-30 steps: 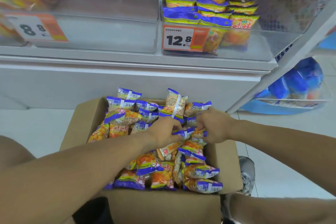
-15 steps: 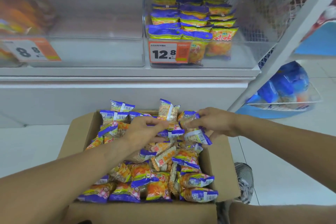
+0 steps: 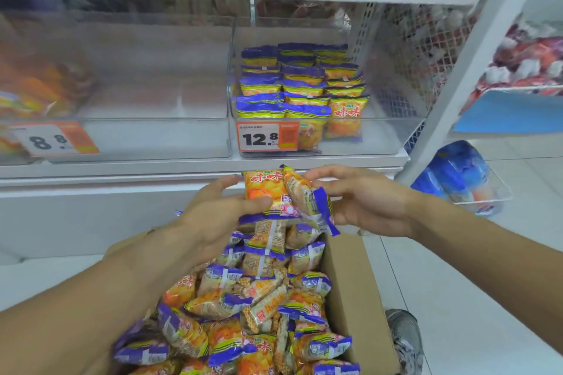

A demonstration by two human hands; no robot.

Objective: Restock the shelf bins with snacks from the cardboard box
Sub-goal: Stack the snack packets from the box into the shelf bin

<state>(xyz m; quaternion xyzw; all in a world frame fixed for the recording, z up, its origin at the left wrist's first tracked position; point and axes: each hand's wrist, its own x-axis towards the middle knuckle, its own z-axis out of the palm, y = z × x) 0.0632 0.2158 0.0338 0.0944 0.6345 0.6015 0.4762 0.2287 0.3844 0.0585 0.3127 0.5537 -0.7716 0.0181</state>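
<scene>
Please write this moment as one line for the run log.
left hand: holds snack packs | right hand: steadies packs | position: above cardboard box | target: clear bin, partly filled

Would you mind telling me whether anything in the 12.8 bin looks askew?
Mostly tidy: the packets in the bin stand in upright rows. Only the front packet behind the 12.8 price tag sits lower and tilted.

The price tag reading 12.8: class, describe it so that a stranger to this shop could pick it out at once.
Start at the white shelf just above the cardboard box. On it stand clear bins; take the right-hand bin, stocked with rows of purple-and-yellow snack packets. The price tag hangs on its front wall, white and orange, unlike the tag reading 8.8 further left.
</scene>
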